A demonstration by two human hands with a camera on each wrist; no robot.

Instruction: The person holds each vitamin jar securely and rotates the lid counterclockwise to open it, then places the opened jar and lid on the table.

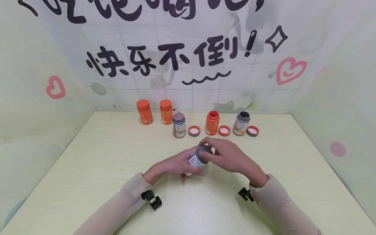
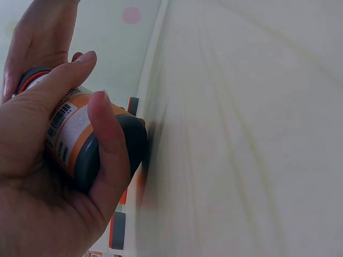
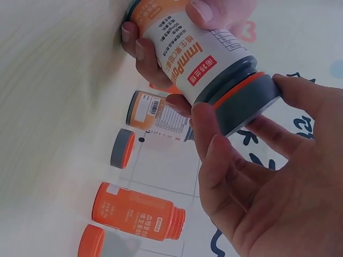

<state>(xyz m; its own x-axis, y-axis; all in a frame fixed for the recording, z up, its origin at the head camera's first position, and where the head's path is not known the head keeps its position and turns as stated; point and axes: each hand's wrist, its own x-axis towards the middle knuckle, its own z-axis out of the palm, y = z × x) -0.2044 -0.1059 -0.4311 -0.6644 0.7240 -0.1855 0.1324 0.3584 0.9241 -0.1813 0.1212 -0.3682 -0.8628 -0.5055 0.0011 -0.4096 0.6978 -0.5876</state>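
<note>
My left hand (image 1: 180, 162) wraps around the body of a grey supplement bottle (image 1: 195, 162) with a white and orange label. The bottle is tilted over the middle of the table, its top toward my right hand (image 1: 230, 156). Fingers and thumb of that right hand grip the grey lid (image 3: 249, 104), whose lower edge shows an orange ring in the right wrist view. The lid sits on the bottle's neck. From the left wrist view, the bottle's dark base (image 2: 110, 152) shows between the left thumb and fingers.
Two lidded orange bottles (image 1: 144, 112) stand at the back left. Right of them are a grey bottle (image 1: 179, 125) with a seal across its mouth, an uncapped orange bottle (image 1: 212, 124) and an uncapped grey bottle (image 1: 241, 124). A lid (image 1: 194, 131) lies beside each of these three. A printed wall stands behind.
</note>
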